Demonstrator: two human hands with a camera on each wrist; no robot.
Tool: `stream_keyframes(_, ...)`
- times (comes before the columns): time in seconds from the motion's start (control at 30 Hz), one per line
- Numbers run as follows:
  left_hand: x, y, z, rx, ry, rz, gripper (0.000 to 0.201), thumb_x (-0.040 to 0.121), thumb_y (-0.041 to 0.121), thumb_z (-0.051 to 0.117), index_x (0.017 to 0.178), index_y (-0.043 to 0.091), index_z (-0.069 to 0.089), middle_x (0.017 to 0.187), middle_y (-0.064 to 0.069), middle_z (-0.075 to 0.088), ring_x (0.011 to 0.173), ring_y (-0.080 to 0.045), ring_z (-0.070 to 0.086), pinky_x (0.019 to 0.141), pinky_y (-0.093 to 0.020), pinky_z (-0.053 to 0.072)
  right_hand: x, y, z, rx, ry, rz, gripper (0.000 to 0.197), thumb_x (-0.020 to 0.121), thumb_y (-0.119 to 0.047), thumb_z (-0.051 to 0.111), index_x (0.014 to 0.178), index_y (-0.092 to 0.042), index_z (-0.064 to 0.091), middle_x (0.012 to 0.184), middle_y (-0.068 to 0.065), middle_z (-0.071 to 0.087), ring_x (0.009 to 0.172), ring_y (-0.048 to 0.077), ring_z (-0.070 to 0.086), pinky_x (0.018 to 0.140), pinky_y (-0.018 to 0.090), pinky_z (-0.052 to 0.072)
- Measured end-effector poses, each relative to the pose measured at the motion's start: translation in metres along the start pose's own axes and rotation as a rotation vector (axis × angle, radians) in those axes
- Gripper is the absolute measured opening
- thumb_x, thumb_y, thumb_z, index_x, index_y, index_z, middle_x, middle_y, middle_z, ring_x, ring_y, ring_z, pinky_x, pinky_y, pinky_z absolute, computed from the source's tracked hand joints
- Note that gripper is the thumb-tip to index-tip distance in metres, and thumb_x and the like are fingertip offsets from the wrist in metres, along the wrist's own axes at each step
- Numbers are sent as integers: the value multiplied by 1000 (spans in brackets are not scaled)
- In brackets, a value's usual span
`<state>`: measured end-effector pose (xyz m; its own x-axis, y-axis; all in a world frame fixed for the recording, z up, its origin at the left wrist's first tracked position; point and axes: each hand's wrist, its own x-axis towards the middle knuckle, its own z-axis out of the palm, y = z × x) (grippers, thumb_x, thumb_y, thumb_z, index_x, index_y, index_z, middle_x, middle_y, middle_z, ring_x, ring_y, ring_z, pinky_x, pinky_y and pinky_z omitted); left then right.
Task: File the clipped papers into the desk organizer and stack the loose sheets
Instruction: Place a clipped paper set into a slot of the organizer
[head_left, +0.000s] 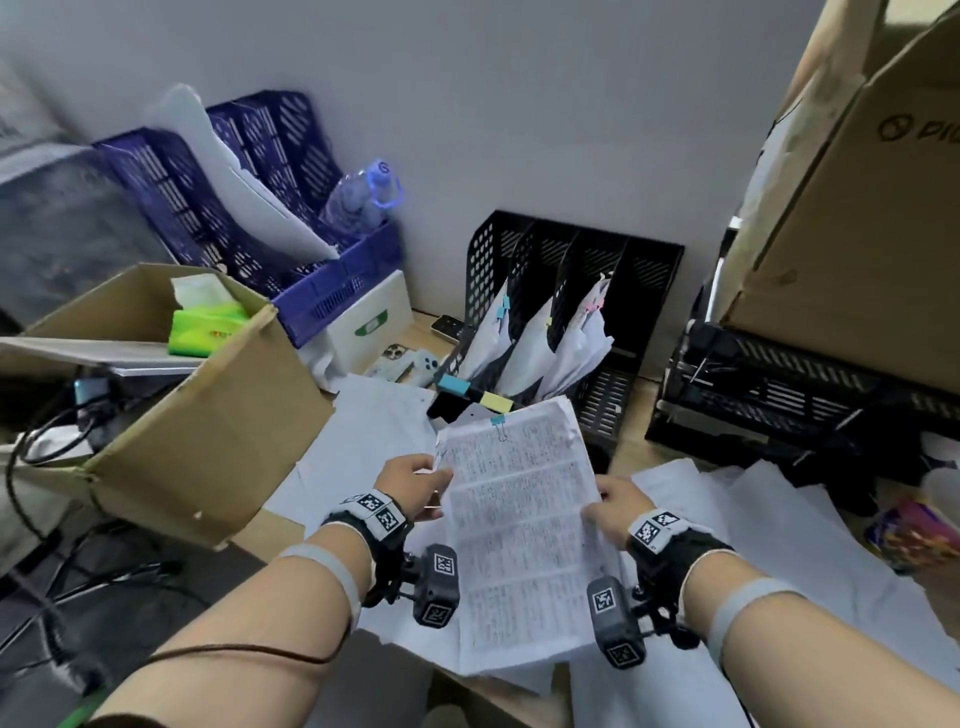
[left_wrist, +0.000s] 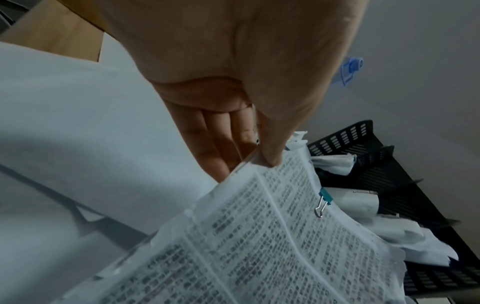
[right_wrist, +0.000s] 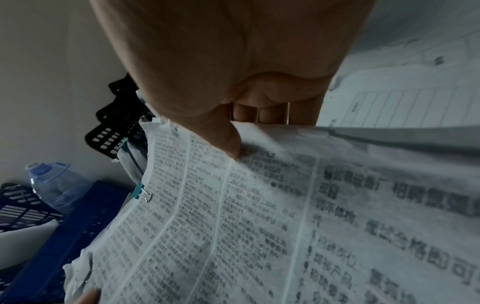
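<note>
A bundle of printed papers (head_left: 519, 525) with a teal binder clip (head_left: 497, 422) at its far edge is held above the desk. My left hand (head_left: 415, 480) pinches its left edge, thumb on top and fingers beneath (left_wrist: 221, 148). My right hand (head_left: 613, 506) pinches the right edge the same way, thumb (right_wrist: 223, 139) on the print. The clip (left_wrist: 324, 200) (right_wrist: 140, 192) points toward the black desk organizer (head_left: 649, 291), which stands just beyond. Three of its slots hold clipped bundles (head_left: 540, 343). Loose white sheets (head_left: 779, 525) lie spread on the desk under and around the bundle.
A blue mesh organizer (head_left: 249, 218) with paper and a water bottle (head_left: 363, 197) stands at back left. An open cardboard box (head_left: 208, 415) sits left, a black tray (head_left: 805, 395) and a large carton (head_left: 857, 182) right. Phones (head_left: 410, 361) lie near the organizer.
</note>
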<state>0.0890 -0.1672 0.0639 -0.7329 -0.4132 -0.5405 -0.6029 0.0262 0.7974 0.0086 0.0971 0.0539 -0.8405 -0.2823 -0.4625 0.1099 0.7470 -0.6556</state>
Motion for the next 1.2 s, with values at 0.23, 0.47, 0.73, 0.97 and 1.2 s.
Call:
stream_keyframes(0.23, -3, 6, -34, 77, -24, 24, 11, 91, 3, 65, 89, 13, 70, 66, -2, 68, 45, -10, 63, 48, -23, 56, 10, -38, 26, -35, 117, 15, 47, 80, -14, 66, 122, -14, 46, 109, 13, 62, 100, 30, 61, 78, 30, 43)
stream_keyframes(0.47, 4, 49, -35, 12, -178, 128, 24, 87, -3, 62, 110, 0, 68, 90, -18, 72, 72, -28, 70, 74, -43, 63, -6, -110, 57, -119, -240, -91, 101, 62, -65, 75, 139, -28, 22, 114, 7, 64, 78, 21, 68, 65, 33, 58)
stream_keyframes(0.73, 32, 109, -26, -23, -416, 322, 38, 96, 47, 55, 88, 14, 72, 93, -5, 74, 88, -17, 67, 82, -33, 53, 11, -160, 47, 27, 67, -96, 65, 79, -15, 48, 139, -29, 29, 114, 13, 61, 91, 35, 66, 73, 49, 60)
stream_keyframes(0.97, 109, 113, -16, 454, -223, 534, 30, 92, 28, 50, 112, 33, 72, 123, -3, 65, 110, -18, 63, 97, -30, 51, 12, -175, -7, 146, 338, -207, 45, 91, -16, 52, 134, -24, 43, 101, -6, 59, 73, 12, 61, 48, 16, 53)
stream_keyframes(1.2, 136, 106, 5, 925, -206, 545, 63, 82, 22, 55, 140, 44, 48, 165, -3, -2, 147, -36, 23, 120, -49, 28, 21, -183, -29, 169, 389, -206, 36, 87, -26, 55, 123, -19, 57, 106, 0, 71, 78, 16, 69, 63, 32, 59)
